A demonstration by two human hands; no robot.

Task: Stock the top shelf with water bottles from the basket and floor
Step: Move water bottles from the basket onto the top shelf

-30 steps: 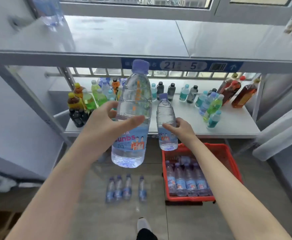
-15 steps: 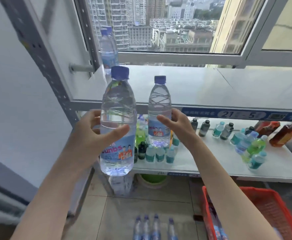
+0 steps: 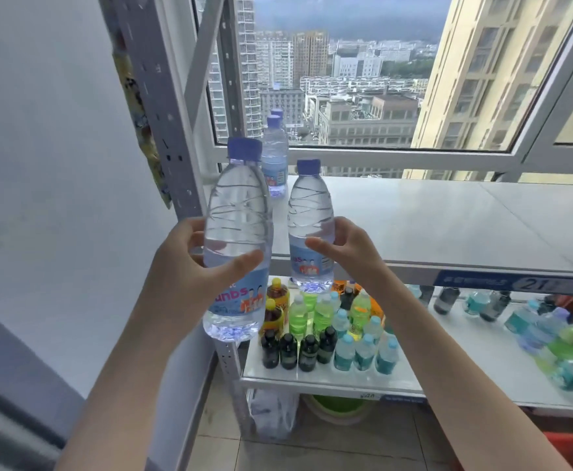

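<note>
The white metal top shelf (image 3: 431,219) is judged the main hazard. Both carried bottles hang with their bases below its near edge, so a base could be caught there unless more height is gained. A clear plastic water bottle with a blue cap (image 3: 237,232) is gripped upright by the left hand (image 3: 183,270), with the thumb laid across its front. A second clear bottle (image 3: 310,219), just to its right, is gripped by the right hand (image 3: 353,253). Two matching bottles (image 3: 274,154) stand at the shelf's far left corner and could be toppled if the new ones are pushed in carelessly.

A large window (image 3: 363,79) onto city blocks is seen behind the shelving, and a tiled floor (image 3: 312,447) below. A lower shelf (image 3: 448,362) is crowded with small coloured drink bottles (image 3: 312,321). A corner of a red plastic basket (image 3: 570,447) is seen at the near right.
</note>
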